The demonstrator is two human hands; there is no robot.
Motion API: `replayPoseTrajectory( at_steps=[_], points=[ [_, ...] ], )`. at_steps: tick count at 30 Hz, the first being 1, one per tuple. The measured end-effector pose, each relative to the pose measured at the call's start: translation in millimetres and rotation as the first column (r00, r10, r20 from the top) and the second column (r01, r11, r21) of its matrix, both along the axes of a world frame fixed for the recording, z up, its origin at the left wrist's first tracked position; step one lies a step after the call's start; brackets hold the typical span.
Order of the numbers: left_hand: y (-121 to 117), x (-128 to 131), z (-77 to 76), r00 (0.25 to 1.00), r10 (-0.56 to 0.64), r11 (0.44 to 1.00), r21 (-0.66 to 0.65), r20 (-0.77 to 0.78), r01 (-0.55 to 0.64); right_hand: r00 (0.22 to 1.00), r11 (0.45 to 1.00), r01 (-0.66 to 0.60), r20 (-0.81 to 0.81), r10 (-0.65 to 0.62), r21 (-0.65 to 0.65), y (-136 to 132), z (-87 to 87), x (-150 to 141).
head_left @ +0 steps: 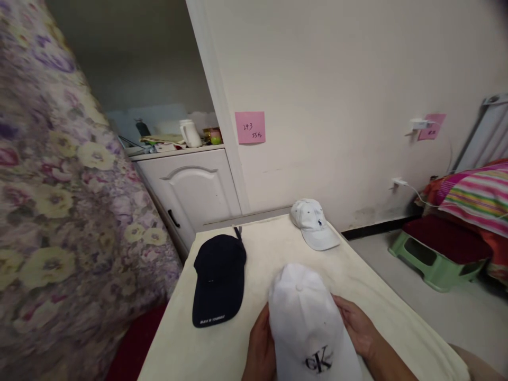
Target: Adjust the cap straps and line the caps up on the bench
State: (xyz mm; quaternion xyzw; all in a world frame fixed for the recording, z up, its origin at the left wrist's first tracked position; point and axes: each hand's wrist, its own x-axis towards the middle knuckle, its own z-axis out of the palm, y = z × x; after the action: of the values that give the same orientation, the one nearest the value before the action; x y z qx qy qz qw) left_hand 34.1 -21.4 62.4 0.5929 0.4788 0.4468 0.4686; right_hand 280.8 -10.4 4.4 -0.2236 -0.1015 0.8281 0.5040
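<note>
A white cap with a black logo (309, 323) sits between my hands at the near end of a cream-covered table (270, 248). My left hand (261, 344) grips its left side and my right hand (357, 325) grips its right side, fingers curled against the crown. A black cap (217, 279) lies flat on the table to the left. Near the table's far edge rests a second white cap (313, 223) with a small dark emblem.
A flowered curtain (59, 201) hangs close on the left. A white cabinet (190, 185) with a jug and clutter stands behind. Pink notes (250, 127) are stuck on the wall. A green stool (432, 259) and striped bedding (476, 196) are on the right.
</note>
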Motion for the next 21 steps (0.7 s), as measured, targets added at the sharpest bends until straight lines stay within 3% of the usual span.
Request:
replayPoseTrajectory(
  at_steps=[6,15,18,21],
  points=[
    [12,17,0.9,0.997,-0.053,0.998,0.044,0.057,0.051,0.995,0.997,0.074,0.061,-0.076,0.037,12,17.6,10],
    [9,13,-3.1,0.986,-0.116,0.993,-0.008,0.123,0.118,0.968,0.978,0.192,0.148,-0.202,0.078,-21,2.7,20],
    [11,16,-7.3,0.937,-0.060,0.971,-0.198,0.344,0.135,0.932,0.965,0.237,0.256,-0.258,0.110,-39,-1.1,26],
    [14,19,-13.0,0.856,0.043,0.906,-0.381,0.515,0.184,0.869,0.956,0.265,0.398,-0.294,0.128,-57,1.5,37]
  ],
)
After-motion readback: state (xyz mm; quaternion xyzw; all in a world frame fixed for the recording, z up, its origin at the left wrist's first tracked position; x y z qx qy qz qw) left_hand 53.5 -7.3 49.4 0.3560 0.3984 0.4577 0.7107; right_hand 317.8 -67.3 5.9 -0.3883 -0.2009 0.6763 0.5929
